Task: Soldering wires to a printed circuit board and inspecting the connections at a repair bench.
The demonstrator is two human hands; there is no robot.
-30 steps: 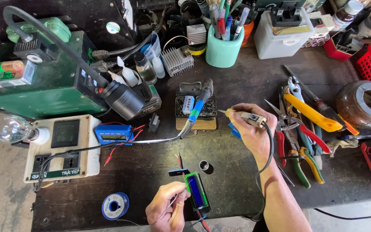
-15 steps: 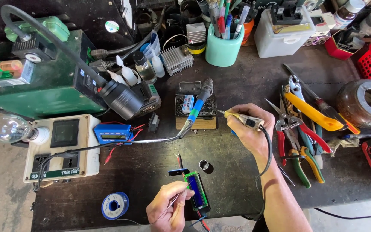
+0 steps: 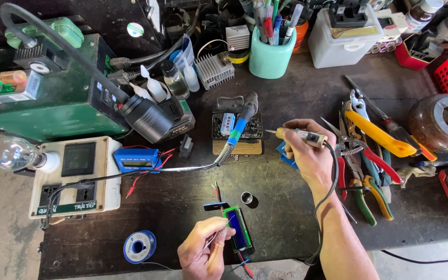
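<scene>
Little has shifted: right hand [image 3: 307, 155] still grips the soldering iron [image 3: 299, 136], tip pointing left, lying level across its fingers. Left hand [image 3: 203, 254] pinches solder wire [image 3: 214, 239] beside the display module [image 3: 238, 233].

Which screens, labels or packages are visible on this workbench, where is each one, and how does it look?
Small display module: bench front, beside the left hand; rectangular, blue screen, green edge.
Blue meter box: left of centre; pale rectangular screen.
Cream socket box: far left; dark square screen, green label strip below.
Solder spool: front left; round, blue label.
White plastic container: back right; boxy, yellow label strip.
</scene>
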